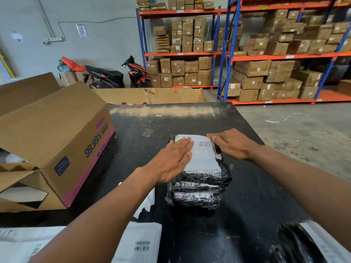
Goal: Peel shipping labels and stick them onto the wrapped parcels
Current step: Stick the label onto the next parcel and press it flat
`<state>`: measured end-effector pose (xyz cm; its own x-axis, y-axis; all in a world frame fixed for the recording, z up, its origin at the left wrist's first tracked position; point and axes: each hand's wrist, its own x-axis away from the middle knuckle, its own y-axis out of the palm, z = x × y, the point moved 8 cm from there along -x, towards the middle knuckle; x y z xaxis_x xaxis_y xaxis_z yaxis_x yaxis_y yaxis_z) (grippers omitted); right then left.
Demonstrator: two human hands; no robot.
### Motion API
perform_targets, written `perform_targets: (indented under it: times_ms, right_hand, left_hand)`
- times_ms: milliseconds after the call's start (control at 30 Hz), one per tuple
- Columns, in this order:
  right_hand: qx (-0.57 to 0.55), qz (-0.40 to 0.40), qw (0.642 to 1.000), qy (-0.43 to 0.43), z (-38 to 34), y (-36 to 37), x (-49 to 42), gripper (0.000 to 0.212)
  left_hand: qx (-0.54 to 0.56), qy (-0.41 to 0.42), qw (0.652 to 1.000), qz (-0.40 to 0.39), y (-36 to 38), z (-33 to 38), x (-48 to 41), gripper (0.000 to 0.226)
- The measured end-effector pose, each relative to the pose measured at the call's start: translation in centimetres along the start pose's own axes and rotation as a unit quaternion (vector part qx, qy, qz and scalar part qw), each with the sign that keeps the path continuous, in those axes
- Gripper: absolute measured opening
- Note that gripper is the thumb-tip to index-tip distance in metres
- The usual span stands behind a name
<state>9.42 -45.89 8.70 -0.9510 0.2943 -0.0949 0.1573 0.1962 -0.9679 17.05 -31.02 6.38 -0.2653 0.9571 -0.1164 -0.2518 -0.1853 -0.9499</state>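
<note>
A stack of parcels wrapped in black bubble plastic (199, 188) stands in the middle of the black table (247, 196). On the top parcel lies a white shipping label (204, 158) with a barcode. My left hand (174, 158) lies flat on the label's left half, fingers together. My right hand (231, 144) lies flat over the label's far right corner and the parcel's edge. Neither hand grips anything. More white label sheets (138, 242) with barcodes lie at the table's near edge. Another black wrapped parcel (296, 243) with a label sits at the bottom right.
A large open cardboard box (57, 141) lies on its side on the left of the table. Flat cardboard (152, 95) stands behind the table. Orange and blue racks (247, 57) full of boxes fill the back, and two motorbikes (117, 74) stand by the wall.
</note>
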Motion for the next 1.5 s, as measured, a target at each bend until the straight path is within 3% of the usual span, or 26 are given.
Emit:
perform_targets:
  times_ms: [67, 167, 333, 500, 700, 900, 1067, 1267, 1400, 1500]
  right_hand:
    - [-0.002, 0.015, 1.000, 0.001, -0.6, -0.3, -0.3, 0.057]
    - [-0.013, -0.006, 0.998, -0.069, -2.7, 0.4, -0.1, 0.046]
    - [0.015, 0.003, 0.998, 0.058, 2.1, 0.0, 0.6, 0.064]
    - [-0.025, 0.004, 0.998, -0.050, -2.4, 0.8, 0.3, 0.051]
    - [0.007, -0.005, 0.999, 0.038, 0.6, -0.7, 2.4, 0.044]
    - [0.007, -0.045, 0.994, -0.100, -4.3, 1.2, 4.4, 0.052]
    - [0.050, -0.025, 0.998, -0.037, -1.7, -0.4, 5.9, 0.048]
    - [0.039, -0.048, 0.994, -0.093, -5.5, 1.1, 5.0, 0.050]
    - [0.040, -0.025, 0.998, -0.040, -2.9, -0.8, 6.5, 0.045]
    - [0.025, -0.002, 0.998, -0.055, -4.7, -0.5, 4.7, 0.050]
  left_hand:
    - [0.005, -0.002, 1.000, 0.000, 0.0, -0.1, 0.0, 0.052]
    - [0.016, -0.006, 1.000, 0.005, -0.1, -0.2, 0.2, 0.052]
    - [0.022, -0.007, 1.000, 0.003, 0.1, -0.3, 0.1, 0.051]
    - [0.026, -0.009, 1.000, 0.009, -0.1, -0.3, 0.1, 0.051]
    - [0.037, -0.009, 0.999, 0.016, 0.0, -0.3, 0.3, 0.050]
    - [0.044, -0.016, 0.999, 0.012, 0.0, -0.4, 0.3, 0.050]
    - [0.042, -0.013, 0.999, 0.013, -0.1, 0.1, 0.4, 0.050]
    - [0.032, -0.015, 0.999, 0.002, -0.2, -0.1, 0.5, 0.051]
    - [0.034, -0.010, 0.999, 0.009, 0.0, 0.0, 0.3, 0.051]
    - [0.033, -0.014, 0.999, 0.014, -0.1, -0.2, 0.1, 0.051]
